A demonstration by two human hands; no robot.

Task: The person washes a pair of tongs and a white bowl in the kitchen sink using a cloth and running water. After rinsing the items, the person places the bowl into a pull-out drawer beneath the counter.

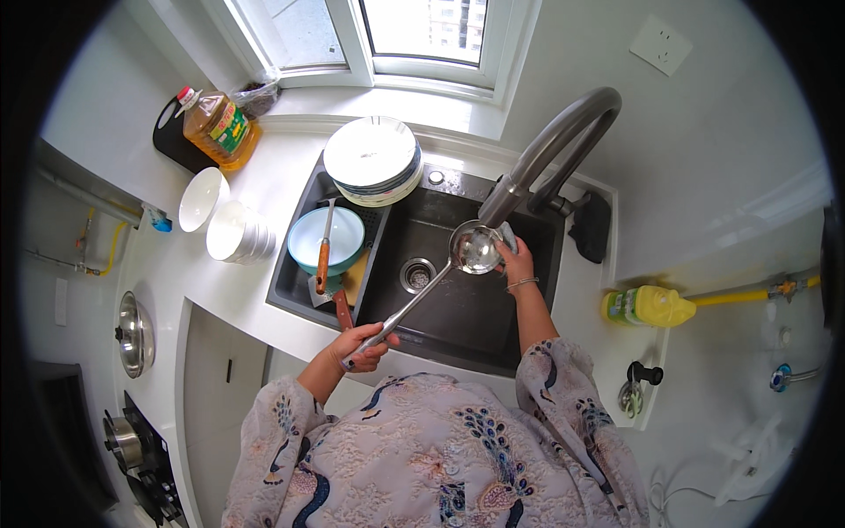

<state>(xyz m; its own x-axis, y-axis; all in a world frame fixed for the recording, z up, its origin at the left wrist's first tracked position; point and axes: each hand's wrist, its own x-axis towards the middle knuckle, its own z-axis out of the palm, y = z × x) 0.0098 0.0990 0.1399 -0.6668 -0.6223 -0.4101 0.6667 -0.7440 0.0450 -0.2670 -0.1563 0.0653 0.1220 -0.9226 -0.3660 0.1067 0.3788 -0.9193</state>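
While the long-handled silver metal ladle [475,251] slants over the dark grey rectangular sink [458,319], handle toward the lower left, the left hand [363,346] wraps that end; the right hand [518,262], forearm reaching forward, curls at the bowl's rim around a small grey item [508,236], too unclear to identify.

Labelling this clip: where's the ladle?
In the head view's centre, the ladle is over the sink, left hand on its handle, right hand at its bowl.
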